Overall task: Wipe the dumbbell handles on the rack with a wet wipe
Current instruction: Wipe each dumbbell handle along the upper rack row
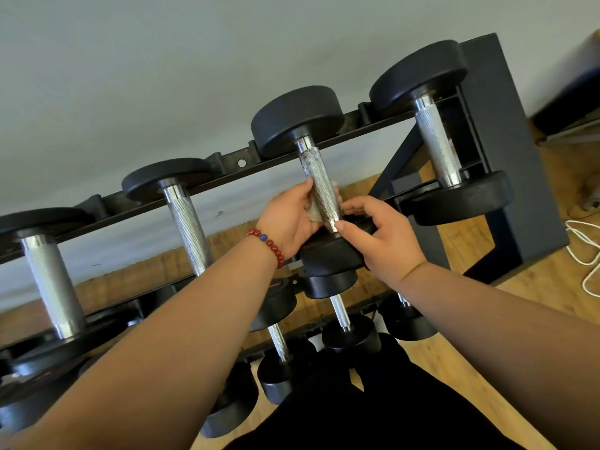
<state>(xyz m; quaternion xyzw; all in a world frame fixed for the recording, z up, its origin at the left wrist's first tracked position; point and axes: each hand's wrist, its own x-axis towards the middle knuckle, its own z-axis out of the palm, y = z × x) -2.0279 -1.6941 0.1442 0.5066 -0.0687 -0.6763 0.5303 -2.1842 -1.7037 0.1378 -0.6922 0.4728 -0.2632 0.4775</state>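
Observation:
Several black dumbbells with knurled chrome handles lie across the top tier of a black rack [227,164]. Both my hands are at the third dumbbell's handle [316,177]. A pale wet wipe [314,212] passes under the handle's near end. My left hand [289,219], with a red bead bracelet at the wrist, pinches the wipe on the handle's left side. My right hand [380,232] holds the wipe's other end on the right, its thumb against the chrome collar. Most of the wipe is hidden behind the handle and fingers.
Neighbouring handles lie to the left [186,219], far left [52,280] and right [436,141]. Smaller dumbbells [341,313] sit on the lower tier. A dark rack end panel [506,157] stands at right, with a white cable [584,251] on the wooden floor beyond it.

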